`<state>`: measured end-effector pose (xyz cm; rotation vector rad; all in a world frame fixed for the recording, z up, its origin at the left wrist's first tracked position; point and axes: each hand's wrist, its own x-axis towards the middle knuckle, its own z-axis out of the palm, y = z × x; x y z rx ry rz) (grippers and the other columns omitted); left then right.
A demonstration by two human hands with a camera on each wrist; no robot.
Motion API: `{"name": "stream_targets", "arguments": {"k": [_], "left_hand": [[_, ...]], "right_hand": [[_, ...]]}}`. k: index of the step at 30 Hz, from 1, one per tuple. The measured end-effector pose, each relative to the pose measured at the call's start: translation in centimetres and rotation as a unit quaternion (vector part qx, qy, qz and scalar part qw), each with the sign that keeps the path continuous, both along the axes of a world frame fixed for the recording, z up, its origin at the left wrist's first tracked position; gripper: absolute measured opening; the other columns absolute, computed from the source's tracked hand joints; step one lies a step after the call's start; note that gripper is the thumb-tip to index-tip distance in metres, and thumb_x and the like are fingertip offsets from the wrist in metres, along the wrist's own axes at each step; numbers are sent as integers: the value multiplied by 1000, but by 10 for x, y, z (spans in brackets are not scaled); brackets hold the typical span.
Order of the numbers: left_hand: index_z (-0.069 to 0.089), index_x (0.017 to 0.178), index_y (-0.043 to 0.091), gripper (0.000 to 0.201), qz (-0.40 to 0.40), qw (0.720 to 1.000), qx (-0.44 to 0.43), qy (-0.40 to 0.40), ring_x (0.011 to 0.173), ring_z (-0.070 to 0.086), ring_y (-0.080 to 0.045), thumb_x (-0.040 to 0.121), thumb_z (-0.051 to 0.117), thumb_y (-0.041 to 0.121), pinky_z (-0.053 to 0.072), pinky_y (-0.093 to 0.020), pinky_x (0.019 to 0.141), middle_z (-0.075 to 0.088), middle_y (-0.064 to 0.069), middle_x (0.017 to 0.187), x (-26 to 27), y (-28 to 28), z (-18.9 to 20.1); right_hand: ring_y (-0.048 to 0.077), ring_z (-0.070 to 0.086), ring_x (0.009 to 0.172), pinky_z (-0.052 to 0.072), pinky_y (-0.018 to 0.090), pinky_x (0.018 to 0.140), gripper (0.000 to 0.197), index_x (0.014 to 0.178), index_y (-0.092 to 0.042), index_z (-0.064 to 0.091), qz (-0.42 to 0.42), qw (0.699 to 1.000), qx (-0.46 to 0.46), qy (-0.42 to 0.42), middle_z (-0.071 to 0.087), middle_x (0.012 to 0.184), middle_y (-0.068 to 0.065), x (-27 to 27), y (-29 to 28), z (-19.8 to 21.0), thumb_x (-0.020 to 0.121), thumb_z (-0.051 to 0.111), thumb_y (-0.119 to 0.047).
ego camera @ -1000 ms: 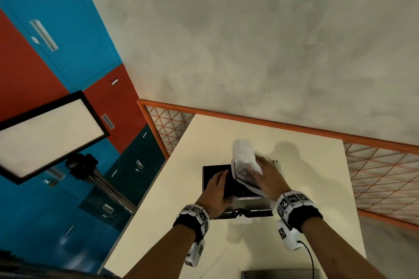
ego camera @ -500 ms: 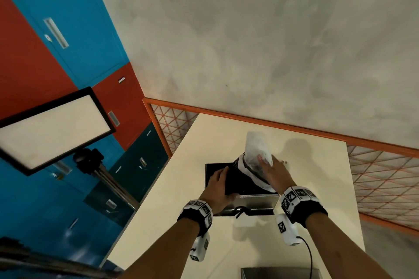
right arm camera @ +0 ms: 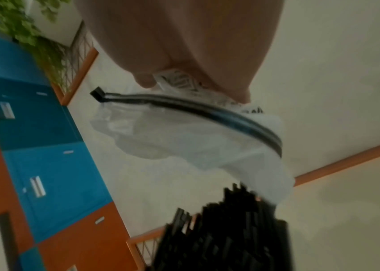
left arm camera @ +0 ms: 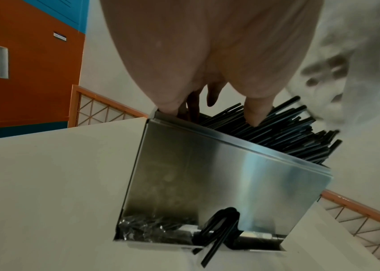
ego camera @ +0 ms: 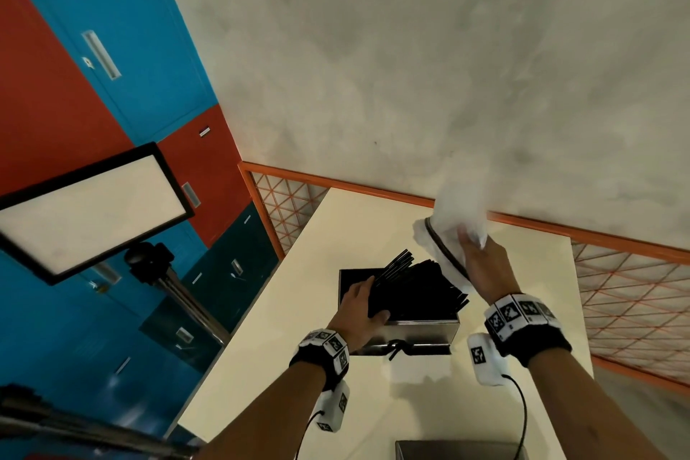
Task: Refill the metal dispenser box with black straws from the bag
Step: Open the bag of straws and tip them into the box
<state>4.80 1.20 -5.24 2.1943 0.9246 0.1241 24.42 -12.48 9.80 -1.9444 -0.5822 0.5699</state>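
The metal dispenser box (ego camera: 407,333) stands open-topped on the cream table (ego camera: 261,347). A thick bundle of black straws (ego camera: 418,288) leans in it, its ends sticking out past the right rim. My left hand (ego camera: 360,301) holds the bundle's left end, thumb on the straws (left arm camera: 277,132), fingers down inside the box (left arm camera: 219,174). My right hand (ego camera: 483,265) grips the clear bag (ego camera: 455,220) and holds it up above the box's right side, mouth downward. In the right wrist view the bag (right arm camera: 184,139) looks empty above the straws (right arm camera: 226,229). One straw (left arm camera: 217,238) pokes from the bottom slot.
A second metal object (ego camera: 459,450) lies at the table's near edge. An orange railing (ego camera: 373,194) borders the far side. A light panel on a tripod (ego camera: 89,209) stands to the left, in front of blue and red lockers (ego camera: 112,48).
My right hand has pulled the bag up and to the right, off the straws. The bundle is now bare in the box. My left hand stays at the bundle.
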Motion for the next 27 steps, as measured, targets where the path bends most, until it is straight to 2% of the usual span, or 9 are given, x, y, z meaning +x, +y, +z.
{"name": "stream_targets", "arguments": {"k": [4,8,10,15,18,20,23,25,27], "left_hand": [[21,159,18,73,-17,1000,-2,9,145,33,-28,100,56,40,33,-41,117,31,-7,158,-2,-1,6],[26,158,16,66,-12,1000,4,0,142,39,-27,102,55,35,33,-35,116,36,-10,155,-11,1,7],[29,157,16,62,-3,1000,9,-20,141,41,-26,103,54,35,33,-32,116,39,-9,154,-14,0,11],[33,156,21,59,16,997,-17,-70,146,35,-21,105,39,50,29,-37,120,39,-3,158,-17,-5,25],[35,154,24,60,34,991,-52,-121,144,37,-13,103,37,55,28,-31,119,40,4,157,-21,-9,43],[38,153,31,62,63,976,-112,-178,138,42,-5,100,40,63,31,-28,117,45,10,153,-25,-12,54],[42,145,36,61,65,958,-149,-235,121,59,-1,94,49,68,46,-24,104,63,14,133,-30,-15,64],[46,138,34,55,66,964,-124,-226,105,68,-3,93,58,62,55,-25,91,70,11,117,-37,-17,69],[50,128,35,37,83,973,-82,-200,92,70,-6,95,61,48,57,-28,80,73,9,105,-49,-15,68]], "right_hand": [[28,59,87,40,31,80,38,102,-18,58,14,1000,-15,4,62,99,11,-2,-4,-8,97,46,-53],[17,56,71,39,29,64,37,95,-14,59,-18,999,36,-8,61,85,10,-6,-7,6,98,48,-49],[16,55,69,41,26,61,38,93,-13,60,-18,998,60,-3,61,80,7,-10,-8,13,98,48,-48],[14,60,80,44,30,72,37,98,-20,63,0,993,104,61,66,89,0,-26,-12,27,95,50,-54],[16,65,95,48,34,88,49,112,-19,65,11,986,128,106,70,102,0,-34,-8,20,92,49,-60],[21,69,99,52,41,94,52,112,-19,68,21,973,144,180,74,105,3,-41,-2,6,89,54,-63],[29,72,94,56,48,89,55,108,-14,70,33,954,128,269,75,102,12,-57,10,-20,87,60,-63],[34,70,94,54,51,90,56,109,-7,70,63,943,122,303,71,105,21,-72,19,-42,85,65,-57],[35,67,88,53,50,83,50,104,-5,71,84,940,115,309,67,99,25,-84,25,-57,86,69,-51]]}}
